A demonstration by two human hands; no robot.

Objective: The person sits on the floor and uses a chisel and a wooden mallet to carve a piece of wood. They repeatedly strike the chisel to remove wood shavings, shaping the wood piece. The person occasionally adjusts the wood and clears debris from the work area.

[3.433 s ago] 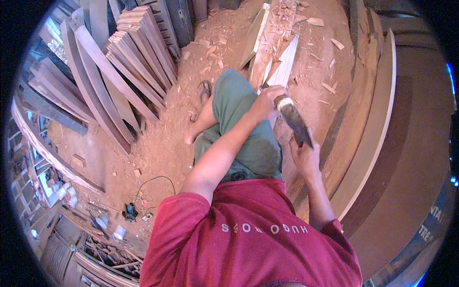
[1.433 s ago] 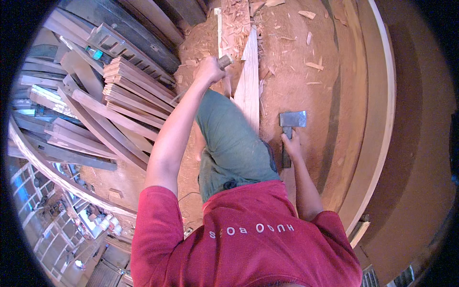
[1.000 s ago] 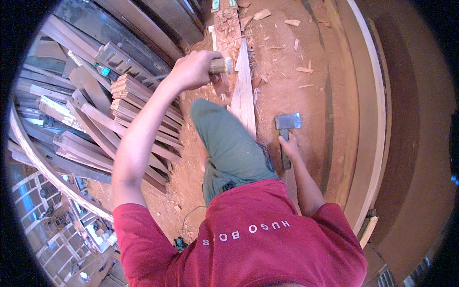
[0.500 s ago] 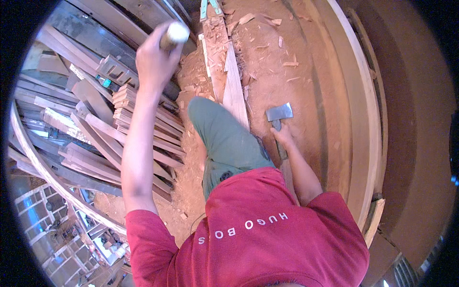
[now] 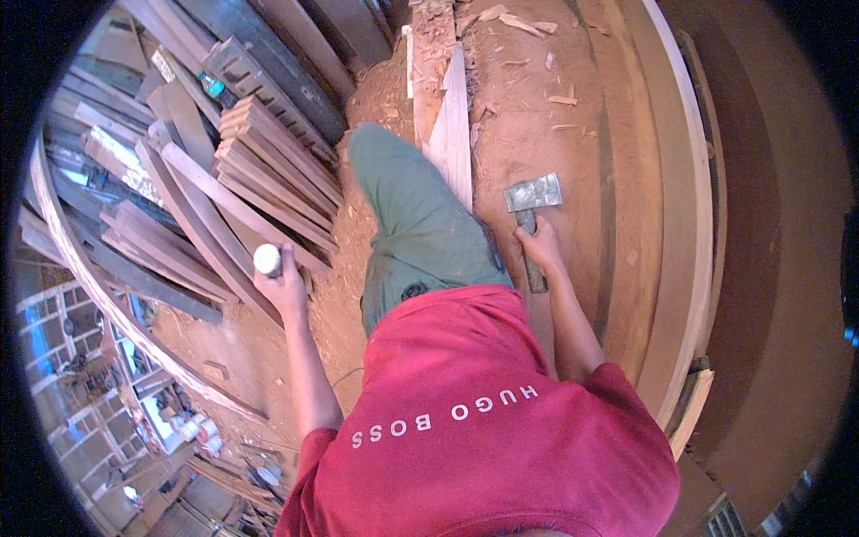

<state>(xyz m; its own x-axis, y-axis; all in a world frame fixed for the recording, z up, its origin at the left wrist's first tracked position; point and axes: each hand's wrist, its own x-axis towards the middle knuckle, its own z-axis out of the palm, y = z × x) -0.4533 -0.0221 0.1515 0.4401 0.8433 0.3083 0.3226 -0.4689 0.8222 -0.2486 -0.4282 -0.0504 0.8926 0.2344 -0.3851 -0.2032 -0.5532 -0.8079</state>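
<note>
My left hand point(image 5: 286, 288) is closed around a small cylindrical object with a round white end point(image 5: 267, 259), held beside the stacked boards at left. Most of its body is hidden by the fingers, so I cannot tell its kind. At right, my right hand point(image 5: 540, 245) grips a hatchet point(image 5: 534, 192) high on its handle, just under the wide metal head. The handle's end shows below the fist. Between the hands, beyond my bent knee, lies a pale plank point(image 5: 455, 143) with a pointed, cut edge.
Several cut boards point(image 5: 277, 170) are piled at left, with a long curved wooden strip point(image 5: 116, 304) in front. Wood chips point(image 5: 514, 20) litter the brown ground ahead. A long timber edge point(image 5: 693, 179) runs along the right. Assorted items point(image 5: 183, 430) stand at lower left.
My left hand has come down and back toward me with the white-ended object. The hatchet stays in my right hand, slightly raised and turned. The view has shifted a little.
</note>
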